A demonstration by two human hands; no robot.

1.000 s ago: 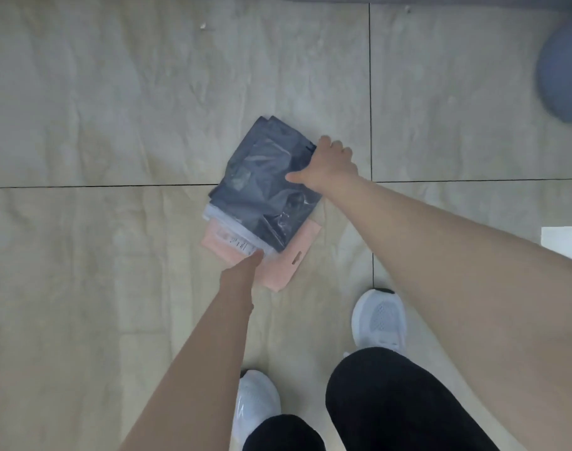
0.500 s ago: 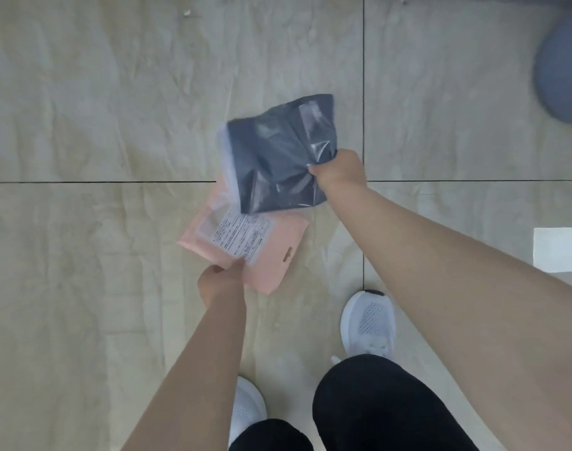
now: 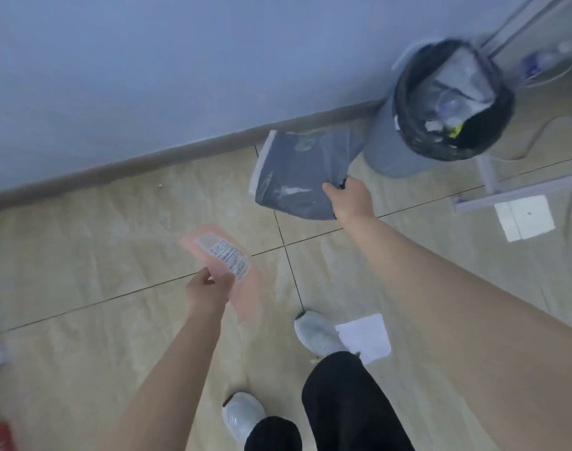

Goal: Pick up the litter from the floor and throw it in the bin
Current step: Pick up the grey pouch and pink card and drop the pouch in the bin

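Both items have left the floor since the earlier frame. Right hand (image 3: 351,198) fingers grip the grey plastic mailer bag (image 3: 297,177), nearer the black-lined grey bin (image 3: 454,102); left hand (image 3: 208,288) grips the pink labelled pouch (image 3: 226,258).

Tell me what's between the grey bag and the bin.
Nothing: in the head view the grey bag, held by the right hand, nearly reaches the bin.

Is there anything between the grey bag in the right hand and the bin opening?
Nothing visible. The grey plastic bag in the right hand hangs just left of the bin, whose open mouth already holds other litter.
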